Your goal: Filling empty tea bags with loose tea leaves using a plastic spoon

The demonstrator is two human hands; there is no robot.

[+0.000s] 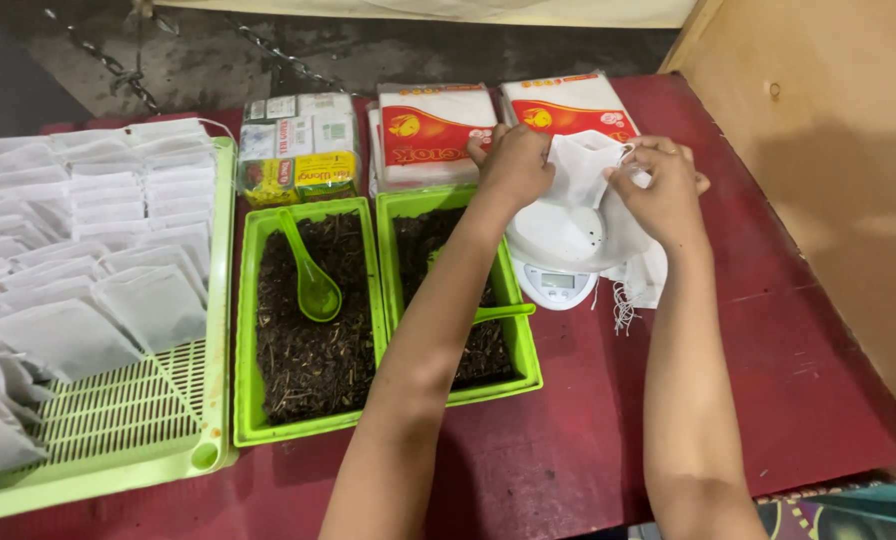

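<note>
Both my hands are raised over a small white digital scale (558, 262) on a dark red table (768, 330). My left hand (513, 165) and my right hand (663, 190) each pinch an edge of a small white filter bag (583, 165), holding it just above the scale's round pan. More empty white bags with strings (640, 285) lie beside the scale under my right wrist. My left forearm crosses a green tray of dark loose tea (528, 350), where a green spoon handle (503, 313) shows.
A second green tray of tea (308, 420) holds a green spoon (313, 285). A pale green slatted tray (128, 420) at left carries several filled white bags (88, 240). Boxed packets (298, 150) and red-and-white packs (433, 130) stand behind. A wooden panel (828, 150) is at right.
</note>
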